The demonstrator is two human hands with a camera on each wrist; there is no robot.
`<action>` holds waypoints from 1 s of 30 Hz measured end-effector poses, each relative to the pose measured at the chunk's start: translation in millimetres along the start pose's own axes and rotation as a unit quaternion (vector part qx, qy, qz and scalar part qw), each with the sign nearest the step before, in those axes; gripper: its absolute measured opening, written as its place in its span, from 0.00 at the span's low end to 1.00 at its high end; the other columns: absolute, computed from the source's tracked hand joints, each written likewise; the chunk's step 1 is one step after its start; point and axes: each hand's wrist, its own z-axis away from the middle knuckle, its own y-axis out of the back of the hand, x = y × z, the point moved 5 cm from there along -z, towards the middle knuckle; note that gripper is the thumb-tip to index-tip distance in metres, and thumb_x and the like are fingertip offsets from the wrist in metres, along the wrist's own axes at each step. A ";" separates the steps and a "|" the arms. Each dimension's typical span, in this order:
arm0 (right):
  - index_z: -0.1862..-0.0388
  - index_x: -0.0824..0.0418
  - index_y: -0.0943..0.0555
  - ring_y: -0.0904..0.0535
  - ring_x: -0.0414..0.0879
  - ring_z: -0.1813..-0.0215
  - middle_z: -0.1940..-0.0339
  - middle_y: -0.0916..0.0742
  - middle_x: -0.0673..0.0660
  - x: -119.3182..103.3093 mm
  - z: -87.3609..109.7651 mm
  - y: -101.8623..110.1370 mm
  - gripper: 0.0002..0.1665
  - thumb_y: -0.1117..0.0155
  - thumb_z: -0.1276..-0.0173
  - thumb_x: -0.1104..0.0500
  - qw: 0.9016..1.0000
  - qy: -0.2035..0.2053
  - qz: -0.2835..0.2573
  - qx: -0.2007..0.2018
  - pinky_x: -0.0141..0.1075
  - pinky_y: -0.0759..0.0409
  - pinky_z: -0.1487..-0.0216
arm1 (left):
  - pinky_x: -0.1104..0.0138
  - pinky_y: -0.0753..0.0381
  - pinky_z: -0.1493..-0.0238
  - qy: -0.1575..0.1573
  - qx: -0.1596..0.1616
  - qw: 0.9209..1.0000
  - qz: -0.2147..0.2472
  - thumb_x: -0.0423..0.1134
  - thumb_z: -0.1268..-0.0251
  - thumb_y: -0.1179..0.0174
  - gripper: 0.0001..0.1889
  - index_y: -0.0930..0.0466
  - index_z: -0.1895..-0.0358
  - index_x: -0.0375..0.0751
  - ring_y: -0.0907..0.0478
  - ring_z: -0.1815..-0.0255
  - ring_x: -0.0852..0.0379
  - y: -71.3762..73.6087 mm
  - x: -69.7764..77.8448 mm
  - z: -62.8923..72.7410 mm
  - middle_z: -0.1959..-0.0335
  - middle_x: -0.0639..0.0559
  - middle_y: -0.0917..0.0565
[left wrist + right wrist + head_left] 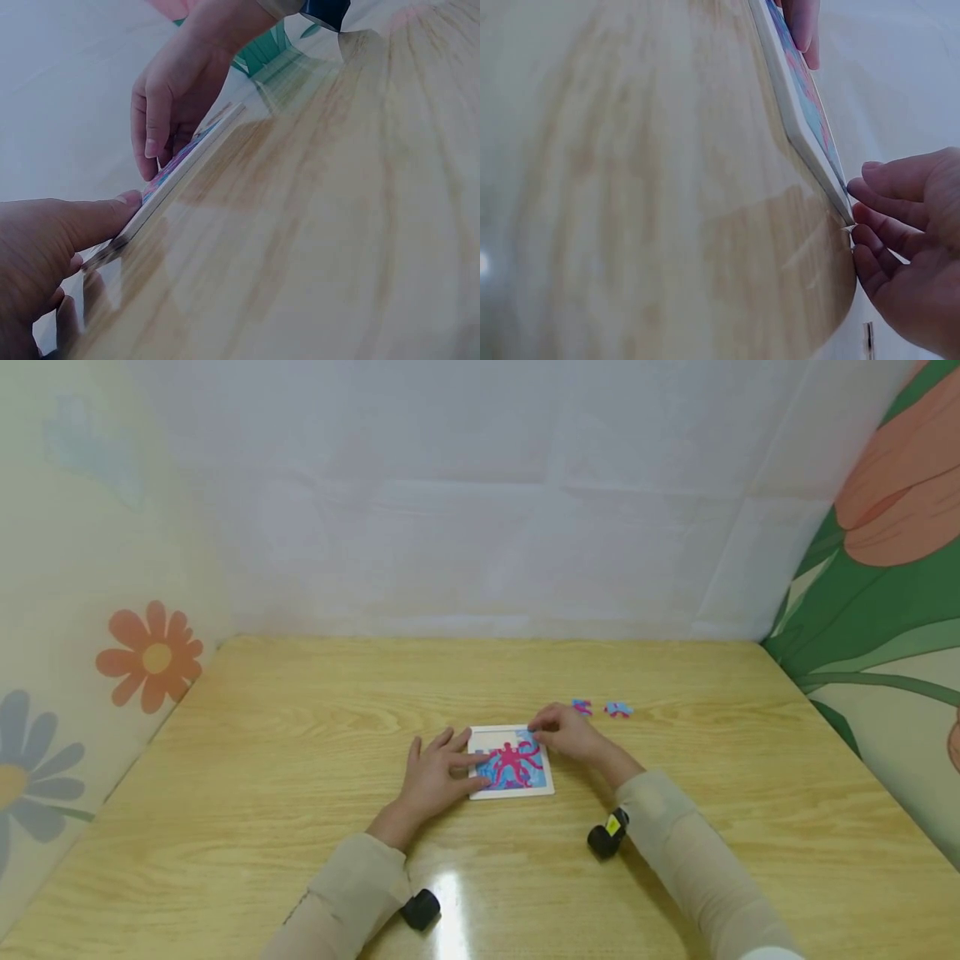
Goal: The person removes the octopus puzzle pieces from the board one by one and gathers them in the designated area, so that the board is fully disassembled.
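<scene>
A square jigsaw puzzle in a white frame [517, 793] lies on the table, showing a pink octopus [513, 762] on blue. Its upper left part is bare and pale. My left hand [435, 781] rests along the left side with fingers spread, thumb and a finger reaching over the picture. In the left wrist view the thumb [112, 214] lies on the frame's edge. My right hand [572, 735] is at the upper right corner, its bent fingertips touching the puzzle there. The right wrist view shows those fingers [885, 199] at the corner, with no loose piece visible between them.
Two loose puzzle pieces lie beyond my right hand, one pink and blue [581, 707], the other mostly light blue with pink [618, 710]. The wooden table [300, 735] ends at a white cloth backdrop [450, 552]. Flower-patterned panels stand at both sides.
</scene>
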 end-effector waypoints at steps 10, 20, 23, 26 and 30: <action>0.66 0.67 0.20 0.28 0.48 0.61 0.66 0.22 0.55 0.5 -1.9 1.3 0.07 0.42 0.44 0.68 1.000 0.005 0.000 0.003 0.37 0.30 0.58 | 0.42 0.64 0.45 0.003 -0.002 1.000 0.006 0.55 0.56 0.38 0.20 0.19 0.57 0.53 0.47 0.38 0.44 0.1 0.7 0.0 0.42 0.46 0.34; 0.65 0.67 0.19 0.28 0.46 0.63 0.67 0.23 0.55 0.4 -2.1 1.8 0.08 0.42 0.44 0.68 1.000 0.021 0.011 0.005 0.34 0.29 0.62 | 0.41 0.63 0.46 0.004 -0.007 1.000 -0.003 0.55 0.55 0.38 0.20 0.19 0.57 0.52 0.47 0.38 0.44 -0.2 0.9 -0.8 0.41 0.46 0.34; 0.65 0.66 0.18 0.28 0.46 0.63 0.67 0.23 0.54 1.2 -2.4 1.6 0.08 0.42 0.44 0.67 1.000 0.011 0.006 0.006 0.34 0.30 0.63 | 0.41 0.63 0.46 0.004 -0.007 1.000 -0.004 0.55 0.55 0.39 0.21 0.19 0.57 0.52 0.46 0.38 0.44 -0.1 0.7 -0.7 0.42 0.46 0.34; 0.65 0.67 0.19 0.28 0.47 0.63 0.67 0.23 0.55 1.7 -2.6 1.2 0.08 0.42 0.44 0.68 1.000 0.015 0.004 0.004 0.34 0.30 0.62 | 0.41 0.62 0.46 0.003 -0.005 1.000 -0.007 0.55 0.56 0.38 0.20 0.19 0.57 0.52 0.46 0.38 0.44 0.0 0.5 -0.7 0.42 0.46 0.34; 0.66 0.67 0.19 0.28 0.47 0.63 0.67 0.23 0.55 2.9 -3.1 1.1 0.08 0.42 0.43 0.68 1.000 0.015 -0.001 0.004 0.35 0.29 0.62 | 0.41 0.62 0.46 0.003 -0.004 1.000 -0.005 0.55 0.56 0.38 0.21 0.19 0.57 0.52 0.46 0.38 0.44 0.0 0.0 -0.4 0.42 0.46 0.34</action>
